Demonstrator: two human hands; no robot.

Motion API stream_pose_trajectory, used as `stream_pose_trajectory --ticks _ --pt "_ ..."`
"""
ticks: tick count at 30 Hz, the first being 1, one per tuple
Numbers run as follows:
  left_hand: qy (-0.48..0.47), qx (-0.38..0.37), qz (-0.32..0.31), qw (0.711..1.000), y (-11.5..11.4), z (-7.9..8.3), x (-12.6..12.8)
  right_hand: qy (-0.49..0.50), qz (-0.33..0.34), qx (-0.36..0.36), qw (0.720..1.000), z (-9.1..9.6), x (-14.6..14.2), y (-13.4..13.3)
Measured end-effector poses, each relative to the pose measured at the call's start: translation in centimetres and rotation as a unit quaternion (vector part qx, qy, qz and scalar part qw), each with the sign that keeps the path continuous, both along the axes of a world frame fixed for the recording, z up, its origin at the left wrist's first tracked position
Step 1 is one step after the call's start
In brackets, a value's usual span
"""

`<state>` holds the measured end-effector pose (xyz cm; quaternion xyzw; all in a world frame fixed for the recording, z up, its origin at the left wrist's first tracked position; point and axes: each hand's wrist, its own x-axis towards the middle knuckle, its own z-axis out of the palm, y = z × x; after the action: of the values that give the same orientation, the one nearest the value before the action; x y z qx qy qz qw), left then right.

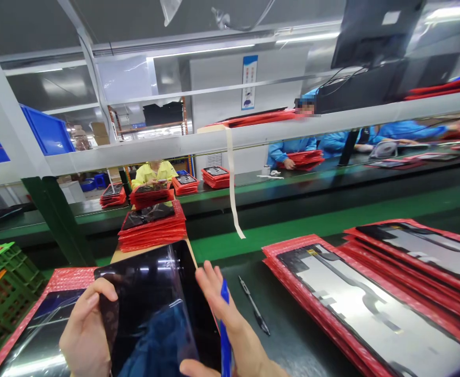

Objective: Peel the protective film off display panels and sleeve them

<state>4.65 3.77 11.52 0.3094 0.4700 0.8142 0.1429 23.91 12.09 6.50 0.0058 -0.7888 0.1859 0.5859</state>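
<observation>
A glossy black tablet screen (151,309) is held tilted in front of me, with reflections across its face. My left hand (90,324) grips its left edge, thumb over the front and the other fingers mostly hidden. Along the right edge lies my right hand (233,319), its fingers stretched upward and its thumb over the lower front of the screen. A slim blue stick (225,330) runs across the right palm; its lower end is out of view. A pen (253,303) rests on the dark table to the right of that hand.
Screens on red bubble-wrap bags form stacks at right (332,303) and far right (418,241). Another bagged screen (37,324) and a green crate (10,293) are at left. A red stack (151,230) stands ahead. Tape (232,183) hangs from a white rail (167,146). Co-workers sit beyond.
</observation>
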Motion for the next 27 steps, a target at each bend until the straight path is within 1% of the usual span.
stream_pose_trajectory --ticks 1,2,3,7,10,12,15,19,21,22,25,27 --pt "0.029 0.005 0.009 1.0 0.1 0.1 0.0 -0.002 -0.021 0.039 0.999 -0.1 -0.1 0.1" --pt "0.06 0.01 0.017 0.998 0.1 0.1 0.0 -0.014 -0.032 0.058 0.998 -0.2 -0.1 0.2" --pt "0.089 0.015 0.021 0.996 0.2 0.2 0.1 -0.024 -0.036 0.062 0.997 -0.1 -0.1 0.3" --pt "0.178 0.028 0.032 0.983 0.3 0.1 0.2 0.002 -0.032 0.052 0.998 0.7 0.7 0.1" --pt "0.239 0.037 0.015 0.97 0.0 -0.4 0.4 0.015 -0.06 0.043 0.997 1.4 1.3 -0.3" --pt "0.274 0.04 0.004 0.961 -0.2 -0.7 0.6 0.049 -0.086 0.029 0.995 1.6 1.4 -0.6" --pt "0.307 0.046 0.01 0.95 -0.5 -0.9 0.8 0.098 -0.105 0.001 0.99 1.6 1.3 -1.0" --pt "0.329 0.051 0.001 0.943 -0.8 -1.0 1.1 0.136 -0.084 -0.007 0.987 1.4 1.0 -0.7" --pt "0.311 0.052 0.009 0.949 -0.9 -1.3 1.8 0.168 -0.066 -0.021 0.983 1.4 0.9 -0.3" --pt "0.279 0.049 0.021 0.959 -0.9 -1.4 2.4 0.184 -0.059 -0.034 0.981 1.5 0.8 -0.1" --pt "0.12 0.038 0.058 0.99 -0.7 -2.0 4.4 0.212 -0.035 -0.095 0.972 1.9 0.8 0.5" --pt "0.043 0.041 0.056 0.997 -0.5 -2.3 5.5 0.224 -0.017 -0.137 0.965 2.2 0.7 0.9"
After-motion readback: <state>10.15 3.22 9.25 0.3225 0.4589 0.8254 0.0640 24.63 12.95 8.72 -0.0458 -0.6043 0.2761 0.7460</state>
